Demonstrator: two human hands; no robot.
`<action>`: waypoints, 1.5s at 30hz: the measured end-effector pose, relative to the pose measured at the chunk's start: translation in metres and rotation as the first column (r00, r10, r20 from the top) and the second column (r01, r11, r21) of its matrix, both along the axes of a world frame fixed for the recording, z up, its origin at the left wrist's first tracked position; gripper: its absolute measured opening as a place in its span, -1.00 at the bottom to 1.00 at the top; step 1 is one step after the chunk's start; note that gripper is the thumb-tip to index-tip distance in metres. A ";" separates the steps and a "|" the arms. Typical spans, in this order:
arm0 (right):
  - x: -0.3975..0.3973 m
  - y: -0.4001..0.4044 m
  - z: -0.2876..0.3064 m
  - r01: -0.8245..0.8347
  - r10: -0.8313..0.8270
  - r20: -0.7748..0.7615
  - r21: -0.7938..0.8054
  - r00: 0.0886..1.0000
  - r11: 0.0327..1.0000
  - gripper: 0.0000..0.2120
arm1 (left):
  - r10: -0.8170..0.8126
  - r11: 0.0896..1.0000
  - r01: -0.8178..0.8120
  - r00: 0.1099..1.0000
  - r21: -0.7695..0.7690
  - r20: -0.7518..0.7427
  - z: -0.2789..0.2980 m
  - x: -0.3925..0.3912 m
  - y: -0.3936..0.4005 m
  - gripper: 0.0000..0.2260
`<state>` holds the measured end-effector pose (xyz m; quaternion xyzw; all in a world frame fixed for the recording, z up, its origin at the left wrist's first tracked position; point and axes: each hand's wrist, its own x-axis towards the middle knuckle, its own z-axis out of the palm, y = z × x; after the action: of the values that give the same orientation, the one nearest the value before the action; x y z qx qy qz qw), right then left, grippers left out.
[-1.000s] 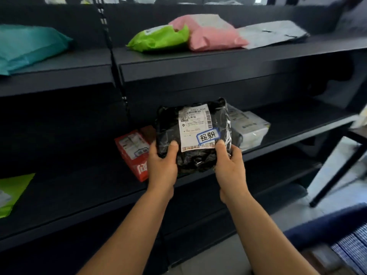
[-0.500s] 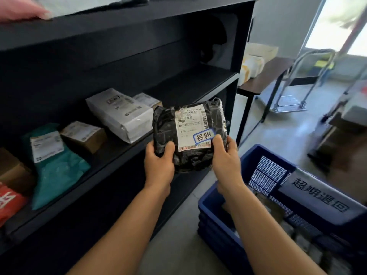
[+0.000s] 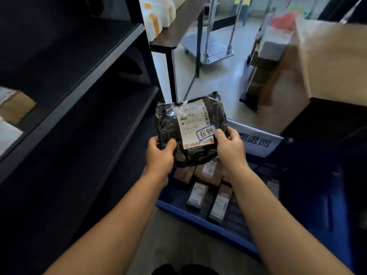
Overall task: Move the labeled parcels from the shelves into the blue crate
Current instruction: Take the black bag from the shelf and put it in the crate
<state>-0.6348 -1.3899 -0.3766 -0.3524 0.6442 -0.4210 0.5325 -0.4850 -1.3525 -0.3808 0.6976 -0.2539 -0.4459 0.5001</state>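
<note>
Hands both clamped on the black parcel mid-frame: left hand pinches its lower left corner, right hand its lower right, by the white label (handwritten tag on it). Parcel's held over the blue crate, lower right, small boxes inside, dark shelves on the left

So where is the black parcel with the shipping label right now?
In the head view the black parcel is mid-frame, held by the left hand and right hand above the blue crate, right of the dark shelves.
</note>
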 end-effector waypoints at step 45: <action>-0.252 0.029 -0.542 0.593 -0.188 -0.653 0.480 0.734 0.647 -0.81 | -0.822 0.446 0.732 0.563 0.515 -0.089 -0.476 -0.211 -0.092 -0.52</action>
<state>-0.8872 -1.3605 -0.9188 -0.0896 0.9359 -0.1545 0.3037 -0.6965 -1.4442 -0.8564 0.6408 -0.4642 -0.6112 0.0167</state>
